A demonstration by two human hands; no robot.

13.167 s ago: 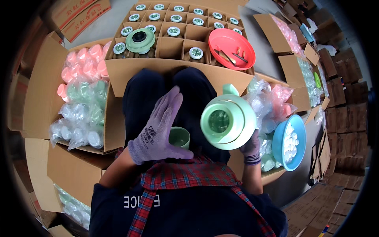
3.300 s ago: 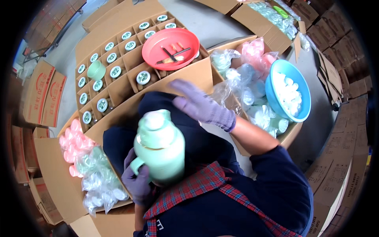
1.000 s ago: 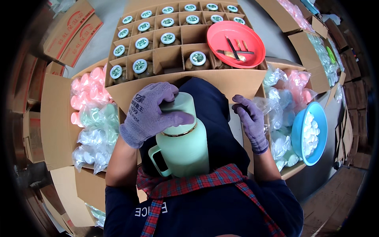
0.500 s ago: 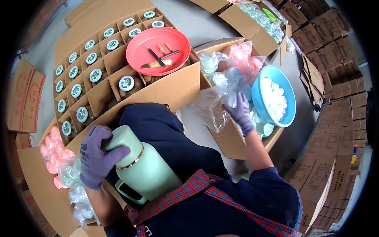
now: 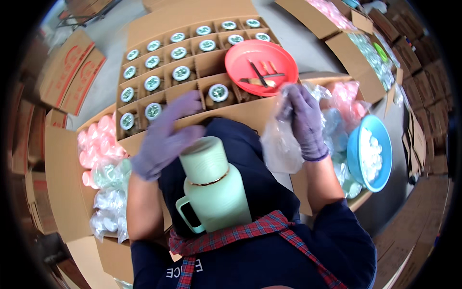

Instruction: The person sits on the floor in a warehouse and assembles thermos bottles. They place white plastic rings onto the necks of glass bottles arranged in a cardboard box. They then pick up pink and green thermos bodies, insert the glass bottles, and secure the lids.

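Observation:
A mint-green vacuum jug (image 5: 220, 200) with a side handle and a cup-shaped lid (image 5: 204, 156) rests tilted on my lap, against my body. My left hand (image 5: 166, 135), in a purple glove, is open just beyond the lid, fingers spread and holding nothing; whether a fingertip touches the lid I cannot tell. My right hand (image 5: 306, 123), gloved too, pinches a crumpled clear plastic bag (image 5: 283, 150) by its upper part. The bag hangs to the right of the jug. Whether anything is inside the bag is unclear.
Ahead is a divided carton (image 5: 197, 118) of several jars or bottles with round patterned tops. A red basin (image 5: 236, 60) with small tools sits on its right corner. To the right, a blue bowl (image 5: 355, 159) of white pieces rests over a box of bagged parts. Pink cups (image 5: 98, 144) fill the left box.
My left hand has let go of the jug's lid. My right hand has lifted the plastic bag from the right box and brought it inward. The view has shifted, and the jug stands more upright.

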